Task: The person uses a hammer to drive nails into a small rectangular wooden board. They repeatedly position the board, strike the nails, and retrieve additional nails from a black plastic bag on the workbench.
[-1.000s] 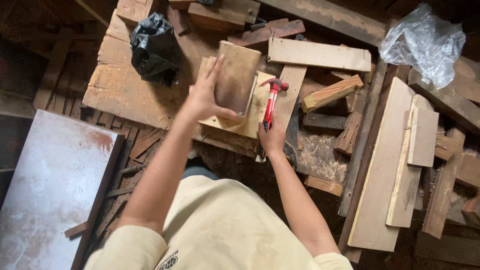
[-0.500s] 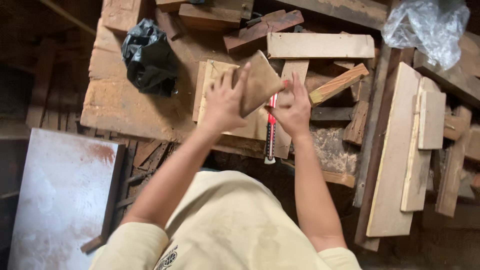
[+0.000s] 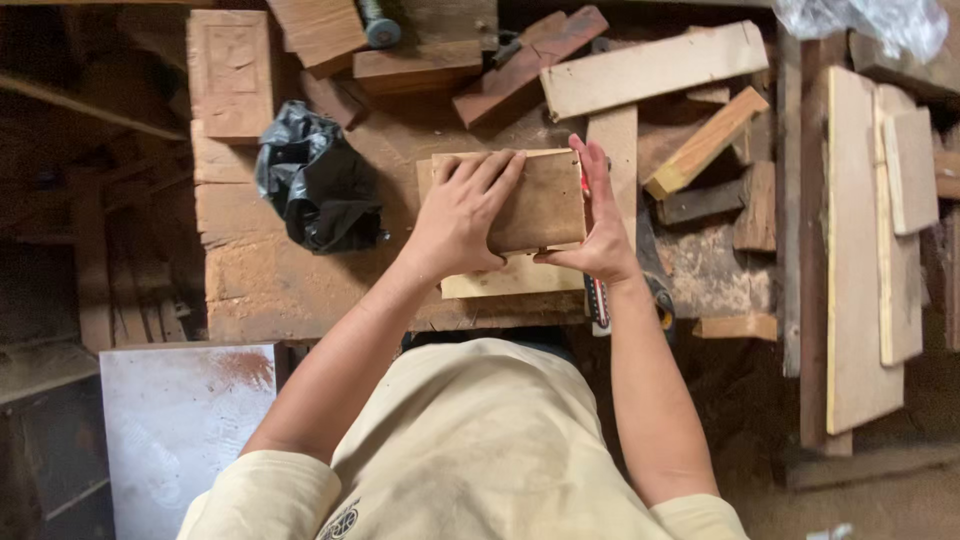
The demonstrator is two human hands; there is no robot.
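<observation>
Both my hands hold a flat brown wooden board (image 3: 545, 198) level over a paler board (image 3: 505, 277) on the workbench (image 3: 280, 285). My left hand (image 3: 462, 212) lies across the board's left half with fingers spread on top. My right hand (image 3: 598, 215) grips its right edge, fingers pointing up. A red-handled tool (image 3: 597, 300) lies on the bench just under my right wrist, mostly hidden.
A crumpled black plastic bag (image 3: 318, 185) sits left of the boards. Offcuts and planks (image 3: 655, 68) are piled behind and long boards (image 3: 860, 240) lean at the right. A pale metal sheet (image 3: 180, 420) stands lower left.
The board was tilted up in my left hand, my right hand on the red tool. My right hand left the tool and joined; the board now lies flat between both hands.
</observation>
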